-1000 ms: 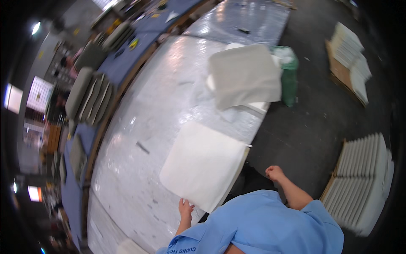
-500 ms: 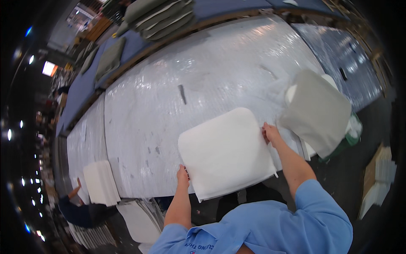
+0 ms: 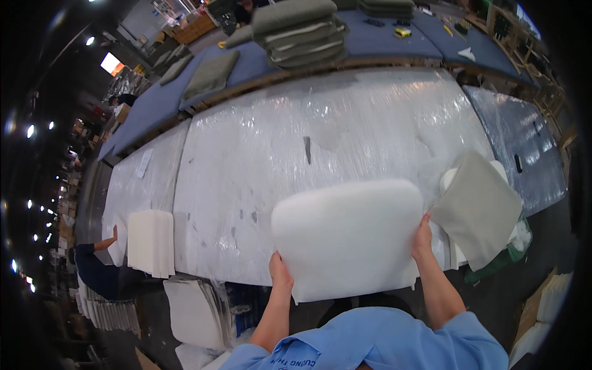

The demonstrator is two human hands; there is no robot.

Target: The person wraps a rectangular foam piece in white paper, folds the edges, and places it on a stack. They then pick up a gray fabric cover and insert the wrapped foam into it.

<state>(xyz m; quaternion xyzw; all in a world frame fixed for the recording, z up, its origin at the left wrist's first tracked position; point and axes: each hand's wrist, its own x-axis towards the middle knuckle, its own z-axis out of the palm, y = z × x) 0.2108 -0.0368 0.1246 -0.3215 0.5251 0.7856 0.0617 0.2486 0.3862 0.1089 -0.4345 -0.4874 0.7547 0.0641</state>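
A white, rounded-corner seat cushion pad (image 3: pixel 348 240) is held up in front of my body over the near edge of the plastic-wrapped table. My left hand (image 3: pixel 281 270) closes on its left side edge, with the fingers partly hidden behind it. On the opposite edge, my right hand (image 3: pixel 422 236) grips it the same way. Just beyond my right hand lies a grey fabric cushion cover (image 3: pixel 481 203), draped over white pads that show at its edges.
Clear plastic film covers the worktable (image 3: pixel 246 148). To the left stands a stack of white pads (image 3: pixel 150 242), with a co-worker (image 3: pixel 102 271) beside it. More white pads (image 3: pixel 194 314) sit below the table edge. Grey-green cushions (image 3: pixel 302 37) are piled on the blue table behind.
My view has shifted, so the tables sit lower and further right. The white pad is tilted up more, and both hands hold its side edges more firmly.
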